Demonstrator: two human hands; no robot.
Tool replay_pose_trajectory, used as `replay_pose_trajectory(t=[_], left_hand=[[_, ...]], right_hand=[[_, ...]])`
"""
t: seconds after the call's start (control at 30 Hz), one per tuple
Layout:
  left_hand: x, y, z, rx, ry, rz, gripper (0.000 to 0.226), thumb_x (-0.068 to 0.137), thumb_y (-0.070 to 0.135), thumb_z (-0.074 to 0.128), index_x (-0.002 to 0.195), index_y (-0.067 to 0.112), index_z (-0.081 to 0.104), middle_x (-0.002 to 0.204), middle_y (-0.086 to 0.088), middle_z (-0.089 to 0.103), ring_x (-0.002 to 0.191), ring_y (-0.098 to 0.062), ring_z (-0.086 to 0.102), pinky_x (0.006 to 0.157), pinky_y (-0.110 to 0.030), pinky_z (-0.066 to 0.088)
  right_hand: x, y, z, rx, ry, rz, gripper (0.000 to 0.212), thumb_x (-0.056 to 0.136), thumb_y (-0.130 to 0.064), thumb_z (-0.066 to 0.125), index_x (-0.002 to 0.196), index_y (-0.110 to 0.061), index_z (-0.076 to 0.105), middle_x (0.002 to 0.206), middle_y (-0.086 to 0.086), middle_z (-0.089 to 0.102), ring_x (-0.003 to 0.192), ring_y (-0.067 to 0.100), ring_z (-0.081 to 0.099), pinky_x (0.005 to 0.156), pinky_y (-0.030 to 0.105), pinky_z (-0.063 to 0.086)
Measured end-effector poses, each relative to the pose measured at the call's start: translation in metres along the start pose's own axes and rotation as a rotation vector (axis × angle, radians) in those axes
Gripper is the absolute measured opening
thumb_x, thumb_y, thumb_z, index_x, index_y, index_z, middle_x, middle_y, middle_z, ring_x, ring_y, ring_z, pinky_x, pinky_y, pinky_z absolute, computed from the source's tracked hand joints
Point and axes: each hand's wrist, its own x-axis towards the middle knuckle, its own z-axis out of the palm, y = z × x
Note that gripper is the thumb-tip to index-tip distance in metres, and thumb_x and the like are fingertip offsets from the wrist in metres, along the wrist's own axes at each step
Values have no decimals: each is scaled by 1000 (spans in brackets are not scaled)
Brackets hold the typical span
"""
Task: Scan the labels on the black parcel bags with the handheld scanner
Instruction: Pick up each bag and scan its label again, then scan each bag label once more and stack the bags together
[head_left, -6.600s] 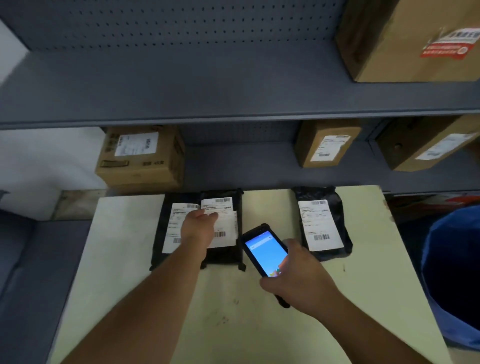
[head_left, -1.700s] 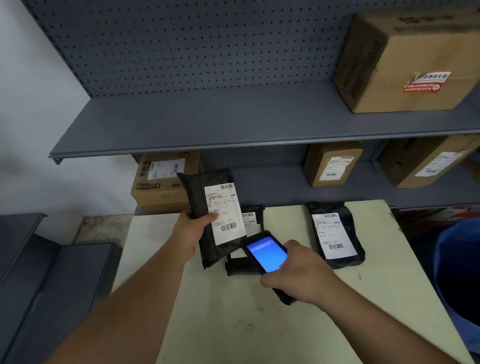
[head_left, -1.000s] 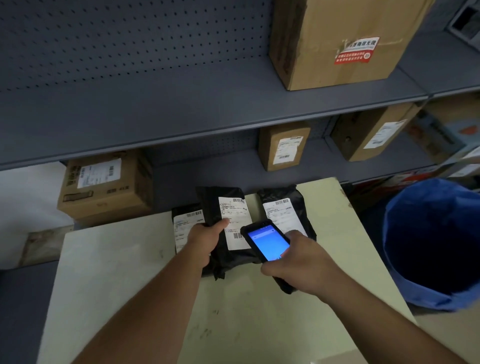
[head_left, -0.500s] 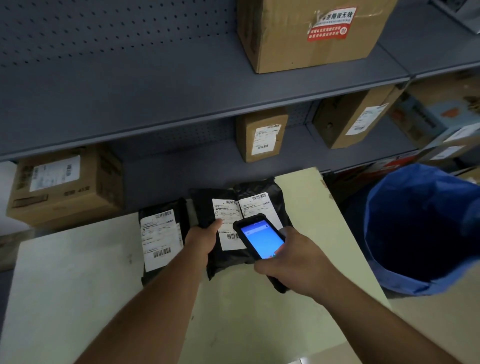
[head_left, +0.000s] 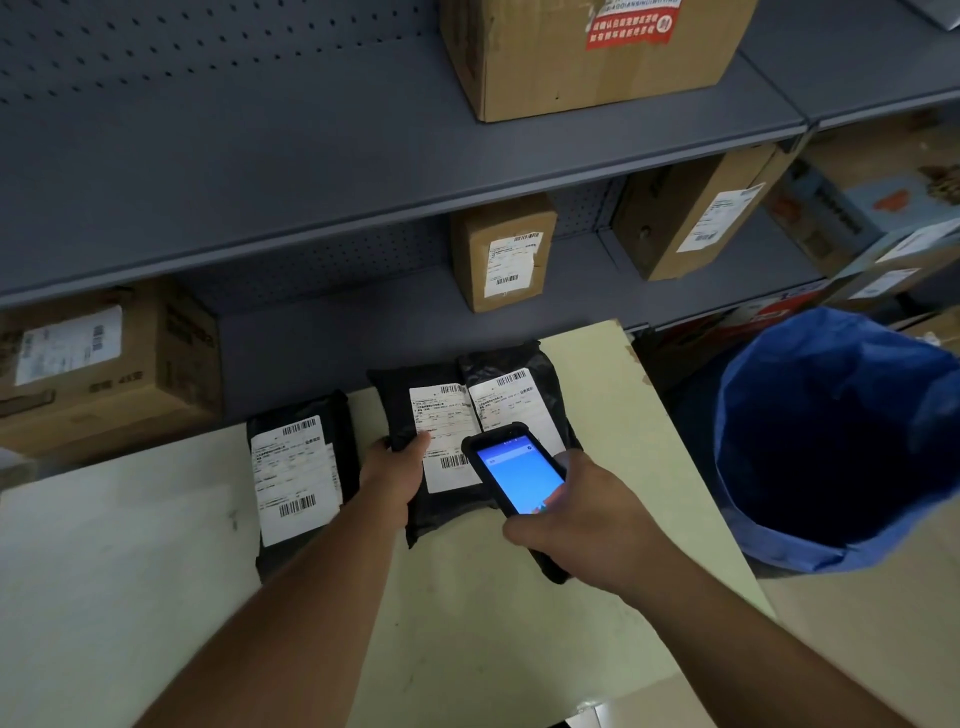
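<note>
Parcel bags (head_left: 402, 415), black, white-labelled

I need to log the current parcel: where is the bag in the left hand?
Mid-table in the head view: the left hand holds the held bag between the left bag and the scanner.

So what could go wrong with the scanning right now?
The held parcel bag in the left hand sits right against the right-hand bag, so the scanner in the right hand might read the wrong barcode. The thumb lies on the label's edge and could hide print. The left bag could get skipped.
</note>
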Motion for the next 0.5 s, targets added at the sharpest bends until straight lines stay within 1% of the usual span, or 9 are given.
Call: replay_pose_trajectory(t=[0.07, 0.13, 0.17, 0.23, 0.27, 0.3, 0.37, 0.43, 0.5], left_hand=[[-2, -1, 2, -4, -36, 4, 43, 94, 45, 73, 127, 17, 67, 111, -7, 77, 96, -31, 74, 79, -42, 63], [-6, 0, 1, 8, -62, 20, 33, 100, 43, 67, 125, 22, 67, 109, -5, 77, 91, -25, 73, 63, -32, 55], [-6, 0, 1, 15, -64, 30, 31, 101, 43, 65, 127, 25, 66, 108, -4, 77, 91, -23, 73, 61, -30, 53], [-8, 1, -4, 73, -64, 58, 35, 101, 45, 63, 130, 26, 64, 110, -3, 76, 94, -23, 73, 69, -34, 57], [-7, 1, -7, 122, -56, 88, 41, 100, 49, 62, 134, 25, 63, 115, -4, 75, 100, -25, 72, 80, -38, 59], [-8, 2, -11, 169, -43, 116, 49, 98, 52, 61, 139, 25, 61, 124, -6, 73, 109, -29, 70, 93, -44, 58], [-9, 4, -22, 238, -1, 163, 63, 99, 53, 59, 154, 24, 50, 150, -9, 61, 133, -35, 59, 114, -49, 47], [-15, 8, -34, 217, 36, 195, 68, 103, 45, 59, 163, 22, 38, 165, -5, 46, 148, -32, 46, 120, -46, 36], [-16, 8, -52, 170, 71, 232, 64, 105, 37, 60, 163, 21, 39, 166, -2, 46, 150, -28, 45, 118, -40, 37]], right_hand=[[0, 0, 0, -2, 0, -2, 50, 71, -36, 84, 107, -21, 53, 98, 0, 65, 86, 19, 71, 79, 43, 65], [0, -1, 1, -7, -1, -9, 52, 70, -38, 84, 107, -21, 53, 99, 0, 65, 86, 19, 70, 79, 44, 65], [-1, -2, 2, -10, -2, -12, 53, 69, -39, 84, 108, -21, 53, 99, 0, 64, 86, 18, 70, 80, 44, 65], [-2, -4, 5, -15, -2, -22, 54, 70, -39, 85, 110, -21, 54, 97, -1, 64, 86, 17, 69, 80, 45, 65], [-3, -6, 6, -19, 0, -29, 54, 71, -38, 85, 110, -21, 54, 97, -2, 64, 86, 17, 69, 80, 44, 65], [-4, -7, 8, -23, 0, -35, 54, 71, -38, 85, 111, -21, 54, 96, -2, 63, 86, 17, 68, 80, 44, 65], [-6, -14, 14, -30, 2, -53, 54, 71, -38, 85, 111, -21, 54, 94, -2, 64, 85, 17, 69, 80, 44, 65], [-9, -20, 20, -35, -1, -65, 53, 70, -39, 85, 110, -21, 54, 94, -2, 65, 85, 18, 70, 79, 45, 65], [-11, -27, 29, -49, -15, -80, 53, 70, -40, 84, 108, -21, 53, 95, -1, 66, 85, 18, 70, 78, 43, 64]])
